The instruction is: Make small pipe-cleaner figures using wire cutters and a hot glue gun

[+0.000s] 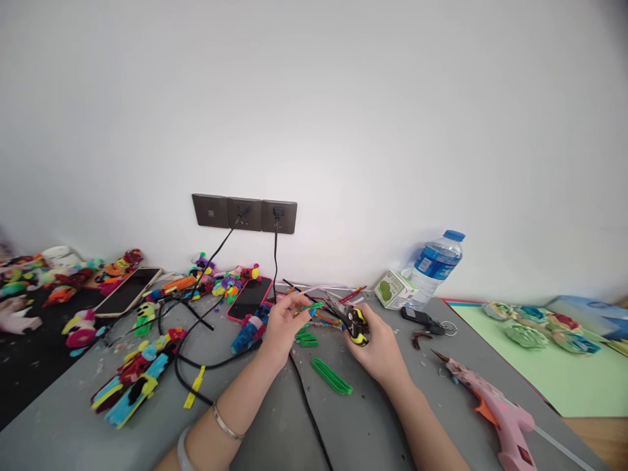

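My left hand (284, 327) pinches a short green pipe cleaner (314, 306) between thumb and fingertips. My right hand (375, 343) is wrapped round pliers (354, 323) with black and yellow handles. Their metal jaws point left toward the green piece; whether they touch it I cannot tell. On the grey table just below lies a folded green pipe cleaner bundle (332, 376). Shorter green pieces (307, 339) sit between my hands. Beside my left hand is a blue pipe cleaner figure (246, 332), partly hidden by it.
A pink glue gun (500, 409) lies at the right. Behind stand a water bottle (436, 268) and a small box (392, 290), near keys (426, 320). Black cables (179, 356) loop across the left. Two phones (128, 292) and several colourful pipe cleaner figures (140, 376) lie there too.
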The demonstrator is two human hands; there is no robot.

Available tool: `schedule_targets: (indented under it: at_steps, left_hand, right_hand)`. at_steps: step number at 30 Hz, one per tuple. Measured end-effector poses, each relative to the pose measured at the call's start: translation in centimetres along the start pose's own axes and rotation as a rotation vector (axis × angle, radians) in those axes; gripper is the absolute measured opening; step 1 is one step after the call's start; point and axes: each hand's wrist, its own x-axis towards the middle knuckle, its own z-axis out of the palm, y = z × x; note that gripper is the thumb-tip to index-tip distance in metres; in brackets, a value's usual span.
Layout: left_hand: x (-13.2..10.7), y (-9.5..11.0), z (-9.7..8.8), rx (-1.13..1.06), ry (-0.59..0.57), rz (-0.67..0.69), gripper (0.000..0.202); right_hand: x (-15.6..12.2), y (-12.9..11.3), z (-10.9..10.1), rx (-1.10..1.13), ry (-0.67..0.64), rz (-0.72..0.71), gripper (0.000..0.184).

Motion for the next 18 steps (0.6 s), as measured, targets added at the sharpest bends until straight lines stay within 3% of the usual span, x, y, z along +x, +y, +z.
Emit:
schedule_targets:
  at_steps: [18]
  left_hand:
    - [0.10, 0.33, 0.06, 0.037, 0.000, 0.007, 0.019]
  right_hand:
    - [-0.04, -0.49, -0.19, -0.043, -0.122, -0.038, 0.010]
